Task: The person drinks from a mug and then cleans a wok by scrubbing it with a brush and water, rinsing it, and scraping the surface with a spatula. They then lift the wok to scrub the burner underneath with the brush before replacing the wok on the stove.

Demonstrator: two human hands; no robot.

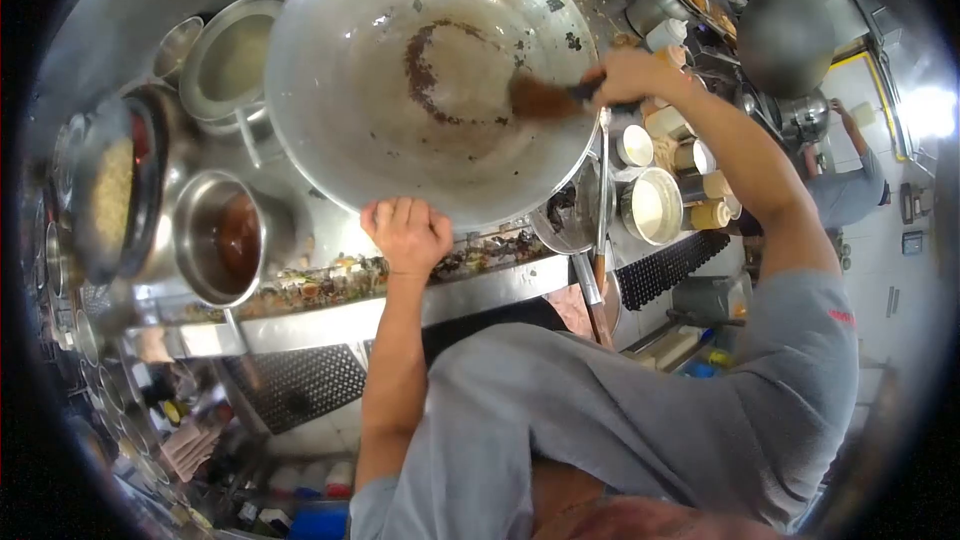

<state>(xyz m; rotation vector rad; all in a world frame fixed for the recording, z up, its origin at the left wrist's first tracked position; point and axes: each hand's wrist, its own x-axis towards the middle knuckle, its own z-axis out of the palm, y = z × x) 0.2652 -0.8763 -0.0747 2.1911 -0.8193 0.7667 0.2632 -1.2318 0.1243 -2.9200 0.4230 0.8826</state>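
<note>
Grey shirt (640,390) nearest in head view; left hand (408,232) clamped on near rim of wok (330,110). Right hand (625,78) grasps brush (542,98) by its handle, blurred brown head inside wok's right side, pointing left, long axis roughly horizontal.

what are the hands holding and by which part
Right hand: a brown-headed tool, by its dark handle. Left hand: the big metal pan, by its near rim.
</note>
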